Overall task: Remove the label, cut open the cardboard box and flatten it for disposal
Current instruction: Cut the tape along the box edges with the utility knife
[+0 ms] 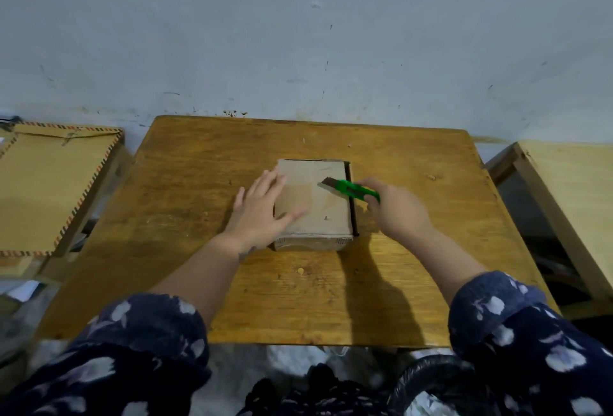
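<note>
Green box cutter [357, 190] gripped in right hand [396, 207], blade over the box's right top edge, likely to slit it, while left hand [262, 213], fingers spread flat, presses the cardboard box [318, 203] steady mid-tabletop [185, 183]; no label visible on top.

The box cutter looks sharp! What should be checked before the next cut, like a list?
1. Blade out of the green box cutter: ok, the tip is over the box top.
2. Right hand grips the handle: ok.
3. Left hand flat on the cardboard box, steadying it: ok.
4. Left fingers apart from the blade: ok, but on the same top face.
5. Box flat on the wooden table: ok.
6. Label already off: cannot tell.
</note>
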Tool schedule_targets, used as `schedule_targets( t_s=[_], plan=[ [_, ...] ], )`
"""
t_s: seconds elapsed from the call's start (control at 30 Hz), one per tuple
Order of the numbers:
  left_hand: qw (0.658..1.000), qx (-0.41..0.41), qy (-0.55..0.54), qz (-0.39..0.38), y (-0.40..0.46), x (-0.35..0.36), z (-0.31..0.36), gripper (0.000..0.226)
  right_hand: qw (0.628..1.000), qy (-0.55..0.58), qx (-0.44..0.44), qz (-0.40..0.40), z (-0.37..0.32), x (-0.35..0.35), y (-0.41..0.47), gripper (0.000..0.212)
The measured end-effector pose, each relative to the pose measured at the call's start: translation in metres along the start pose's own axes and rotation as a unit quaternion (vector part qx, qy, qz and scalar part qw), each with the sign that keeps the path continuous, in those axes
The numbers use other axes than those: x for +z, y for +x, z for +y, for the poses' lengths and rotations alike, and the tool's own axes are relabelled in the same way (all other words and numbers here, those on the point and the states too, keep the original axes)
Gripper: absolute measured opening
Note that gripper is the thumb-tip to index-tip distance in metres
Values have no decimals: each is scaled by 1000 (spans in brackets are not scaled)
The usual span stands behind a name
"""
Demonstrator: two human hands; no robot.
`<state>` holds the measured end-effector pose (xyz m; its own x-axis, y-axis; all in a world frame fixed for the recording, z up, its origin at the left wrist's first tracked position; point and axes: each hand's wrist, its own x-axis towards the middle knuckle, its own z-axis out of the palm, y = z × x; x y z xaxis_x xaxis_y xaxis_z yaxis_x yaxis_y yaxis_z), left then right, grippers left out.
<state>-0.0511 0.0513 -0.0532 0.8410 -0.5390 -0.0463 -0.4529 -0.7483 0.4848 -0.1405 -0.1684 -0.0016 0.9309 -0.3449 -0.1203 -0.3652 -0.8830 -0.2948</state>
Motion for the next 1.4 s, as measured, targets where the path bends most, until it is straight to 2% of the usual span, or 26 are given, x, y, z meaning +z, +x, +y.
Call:
schedule_targets(
  t_s=[0.13, 0.37, 0.63, 0.9, 1.23, 1.4],
  plan=[
    [994, 80, 59, -51, -24, -1, -16, 99, 998, -21, -44, 51, -10, 16, -40, 37],
    [986, 102, 122, -56, -25, 0, -19, 97, 980, -90, -148, 93, -33, 31, -70, 38],
    [982, 106, 153, -41, -26, 2, -17, 97, 969, -154, -161, 103, -49, 37, -69, 39],
    [980, 103, 164, -53, -27, -2, -14, 96, 950, -243, -184, 73, -58, 20, -64, 50],
    [976, 101, 187, -55, -27, -2, -12, 95, 944, -277, -170, 58, -53, 16, -63, 55],
    [974, 97, 199, -55, -28, -2, -10, 94, 945, -301, -123, 41, -30, 6, -66, 58]
  ],
)
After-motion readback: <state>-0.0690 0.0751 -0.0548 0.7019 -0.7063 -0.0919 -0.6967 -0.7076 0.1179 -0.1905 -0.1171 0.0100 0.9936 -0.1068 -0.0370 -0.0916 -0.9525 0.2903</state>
